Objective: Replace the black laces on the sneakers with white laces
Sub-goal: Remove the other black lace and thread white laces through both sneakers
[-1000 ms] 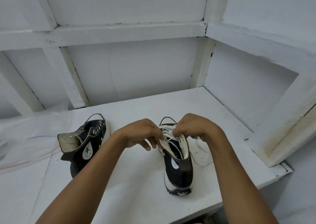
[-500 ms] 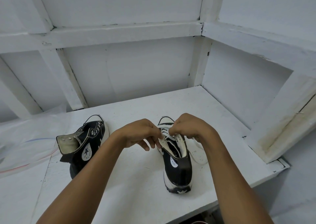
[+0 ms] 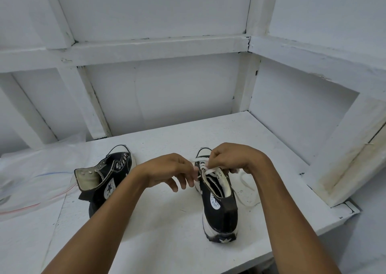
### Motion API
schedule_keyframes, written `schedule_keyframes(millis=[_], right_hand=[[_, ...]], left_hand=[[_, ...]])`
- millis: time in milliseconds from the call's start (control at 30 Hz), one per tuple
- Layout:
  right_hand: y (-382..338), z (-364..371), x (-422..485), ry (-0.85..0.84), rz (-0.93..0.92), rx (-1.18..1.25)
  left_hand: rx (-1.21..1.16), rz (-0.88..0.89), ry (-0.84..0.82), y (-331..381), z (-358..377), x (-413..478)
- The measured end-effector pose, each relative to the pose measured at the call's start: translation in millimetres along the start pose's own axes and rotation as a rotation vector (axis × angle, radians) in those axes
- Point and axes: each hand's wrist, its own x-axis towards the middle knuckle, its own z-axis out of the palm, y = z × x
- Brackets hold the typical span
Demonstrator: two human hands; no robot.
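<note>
A black high-top sneaker [image 3: 219, 209] stands upright on the white shelf [image 3: 167, 242], heel toward me, with a white lace [image 3: 208, 170] threaded through its upper eyelets. My left hand [image 3: 171, 171] pinches one lace end at the left of the tongue. My right hand [image 3: 231, 156] pinches the lace just above the eyelets. A loose loop of the white lace [image 3: 246, 192] trails on the shelf to the right of the shoe. The second black sneaker [image 3: 104, 179] lies tilted to the left, with no lace in its eyelets.
White wooden frame walls [image 3: 167, 98] close the shelf at the back and right. A slanted white beam [image 3: 344, 160] leans at the right. Clear plastic sheeting [image 3: 31, 181] with red and blue lines lies at the left. The shelf's front edge runs close below the sneaker.
My hands shifted slightly apart, drawing the white lace taut across the top eyelets. The sneakers have not moved.
</note>
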Motion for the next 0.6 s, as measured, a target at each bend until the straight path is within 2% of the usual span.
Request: schedule_keyframes(millis=[200, 300, 367, 433, 533, 600], right_hand=[[-1, 0, -2, 0.005, -0.029, 0.017], [0, -1, 1, -0.003, -0.035, 0.023], [3, -2, 4, 0.021, -0.054, 0.091], [5, -4, 6, 0.061, -0.096, 0.17], [8, -5, 8, 0.11, -0.166, 0.243], [10, -7, 10, 0.153, -0.208, 0.292]], left_hand=[[0.136, 0.053, 0.016, -1, 13, 6], [0.068, 0.085, 0.048, 1, 11, 3], [-0.006, 0.13, 0.146, 2, 5, 2], [-0.134, 0.214, 0.225, 3, -3, 1], [-0.547, 0.321, 0.216, 10, -6, -1], [-0.782, 0.328, 0.207, 17, -5, -4]])
